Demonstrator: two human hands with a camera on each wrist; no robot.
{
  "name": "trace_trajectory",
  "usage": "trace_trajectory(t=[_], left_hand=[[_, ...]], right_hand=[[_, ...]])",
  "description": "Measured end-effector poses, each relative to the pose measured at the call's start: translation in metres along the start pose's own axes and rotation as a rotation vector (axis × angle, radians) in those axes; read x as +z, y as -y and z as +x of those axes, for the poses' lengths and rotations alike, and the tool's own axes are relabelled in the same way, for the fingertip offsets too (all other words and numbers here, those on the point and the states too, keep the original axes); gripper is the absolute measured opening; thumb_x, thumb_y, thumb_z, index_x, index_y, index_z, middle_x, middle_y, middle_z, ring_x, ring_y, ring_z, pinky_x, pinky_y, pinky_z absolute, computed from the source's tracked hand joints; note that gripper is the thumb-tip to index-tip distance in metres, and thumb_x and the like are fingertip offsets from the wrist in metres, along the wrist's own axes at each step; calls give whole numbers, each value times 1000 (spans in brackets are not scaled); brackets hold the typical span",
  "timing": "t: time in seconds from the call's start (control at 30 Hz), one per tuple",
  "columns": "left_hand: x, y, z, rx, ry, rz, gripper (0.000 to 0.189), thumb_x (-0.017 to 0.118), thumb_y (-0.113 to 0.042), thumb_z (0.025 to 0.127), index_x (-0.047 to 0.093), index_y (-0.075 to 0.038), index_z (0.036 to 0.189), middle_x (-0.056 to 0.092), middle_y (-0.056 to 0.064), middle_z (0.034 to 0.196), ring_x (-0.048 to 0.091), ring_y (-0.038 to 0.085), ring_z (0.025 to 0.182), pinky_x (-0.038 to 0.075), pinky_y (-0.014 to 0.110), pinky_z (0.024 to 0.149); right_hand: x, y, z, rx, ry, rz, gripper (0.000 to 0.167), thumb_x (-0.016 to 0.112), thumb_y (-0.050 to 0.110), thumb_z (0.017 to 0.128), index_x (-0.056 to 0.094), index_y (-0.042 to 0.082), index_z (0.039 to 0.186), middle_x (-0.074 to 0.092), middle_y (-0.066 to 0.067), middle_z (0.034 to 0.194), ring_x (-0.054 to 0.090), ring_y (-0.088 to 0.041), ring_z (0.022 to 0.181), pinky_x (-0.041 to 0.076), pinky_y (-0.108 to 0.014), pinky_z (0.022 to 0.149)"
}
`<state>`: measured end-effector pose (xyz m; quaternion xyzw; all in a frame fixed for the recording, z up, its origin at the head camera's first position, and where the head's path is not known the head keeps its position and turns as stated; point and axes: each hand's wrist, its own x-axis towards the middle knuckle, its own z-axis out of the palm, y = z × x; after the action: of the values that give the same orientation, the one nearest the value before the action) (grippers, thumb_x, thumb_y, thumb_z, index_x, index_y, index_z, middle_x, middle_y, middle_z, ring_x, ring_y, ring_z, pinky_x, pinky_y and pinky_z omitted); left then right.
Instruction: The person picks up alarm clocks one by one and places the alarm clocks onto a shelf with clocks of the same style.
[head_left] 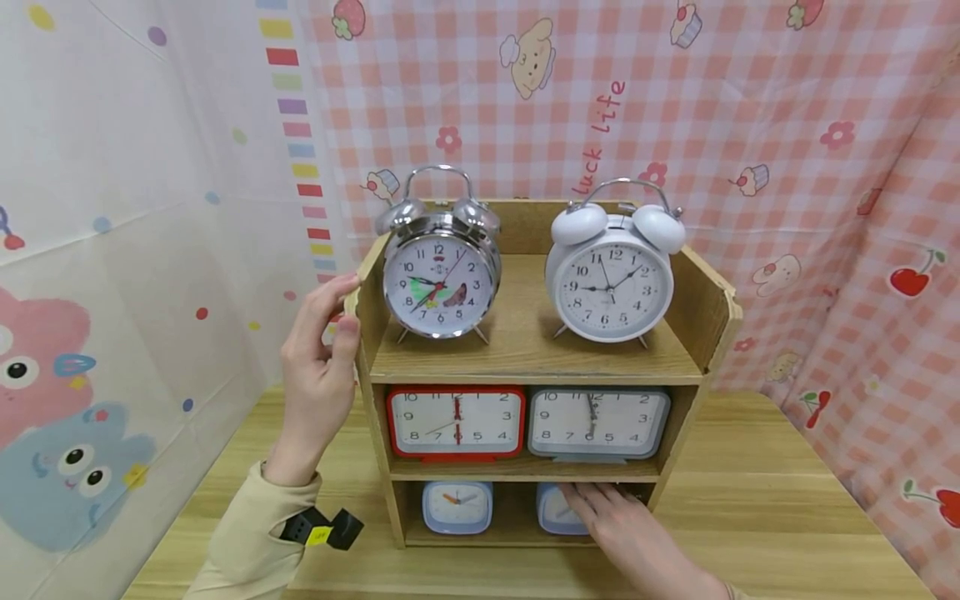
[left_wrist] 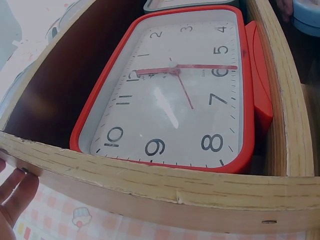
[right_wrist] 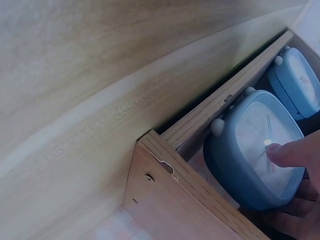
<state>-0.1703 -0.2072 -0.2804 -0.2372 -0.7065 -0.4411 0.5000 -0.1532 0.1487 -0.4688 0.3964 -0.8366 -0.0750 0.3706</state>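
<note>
My right hand [head_left: 626,525] reaches into the bottom compartment and holds the right-hand light blue alarm clock [head_left: 553,510]. In the right wrist view its thumb [right_wrist: 287,154] lies across the face of that clock [right_wrist: 260,130], with other fingers along the clock's side. A matching blue clock [head_left: 457,507] stands to the left. My left hand [head_left: 318,367] touches the outside of the left panel of a wooden shelf [head_left: 525,367] near its top, fingers lightly bent. In the left wrist view some fingertips [left_wrist: 22,192] meet that panel.
On top stand a silver twin-bell clock [head_left: 441,283] and a white one [head_left: 611,287]. The middle level holds a red-framed clock [head_left: 487,412] and a grey-framed clock [head_left: 637,417]. The shelf stands on a wood-grain table [head_left: 735,500], with printed curtains [head_left: 720,108] behind and beside it.
</note>
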Motion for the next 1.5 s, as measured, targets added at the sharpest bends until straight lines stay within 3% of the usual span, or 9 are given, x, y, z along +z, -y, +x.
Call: trace_trajectory(t=[0.5, 1.07, 1.2, 1.33, 1.5], left_hand=[[1, 2, -1, -2, 1, -1, 58, 48, -49, 110, 63, -1, 138, 65, 21, 139, 57, -3, 111, 43, 6, 59], [2, 3, -1, 1, -3, 1, 56, 48, -47, 110, 63, 0, 138, 65, 21, 138, 56, -3, 110, 43, 7, 59], [2, 4, -2, 3, -7, -1, 58, 49, -48, 110, 63, 0, 138, 65, 18, 139, 56, -3, 111, 43, 7, 59], [3, 4, -3, 2, -9, -5, 58, 49, -47, 110, 62, 0, 139, 66, 10, 140, 57, -3, 111, 43, 7, 60], [3, 3, -3, -23, 14, 9, 64, 47, -53, 108, 57, -4, 148, 64, 17, 145, 59, 2, 117, 46, 6, 66]], right_hand=[[0, -2, 2, 25, 104, 14, 52, 76, 0, 76, 71, 10, 127, 77, -2, 120, 74, -18, 101, 63, -31, 79], [8, -1, -1, 53, 98, 43, 60, 79, -3, 70, 70, 9, 129, 76, -4, 124, 74, -20, 107, 63, -35, 85], [8, -1, -1, 63, 79, 64, 54, 84, 11, 77, 70, 10, 129, 76, -2, 122, 74, -20, 105, 62, -36, 85], [6, -1, -2, 73, 67, 120, 61, 88, 30, 81, 67, 10, 135, 75, -1, 121, 73, -21, 104, 62, -41, 86], [-3, 0, -5, 47, 54, 154, 74, 83, 49, 85, 59, 13, 146, 73, -3, 129, 70, -22, 110, 62, -46, 88]])
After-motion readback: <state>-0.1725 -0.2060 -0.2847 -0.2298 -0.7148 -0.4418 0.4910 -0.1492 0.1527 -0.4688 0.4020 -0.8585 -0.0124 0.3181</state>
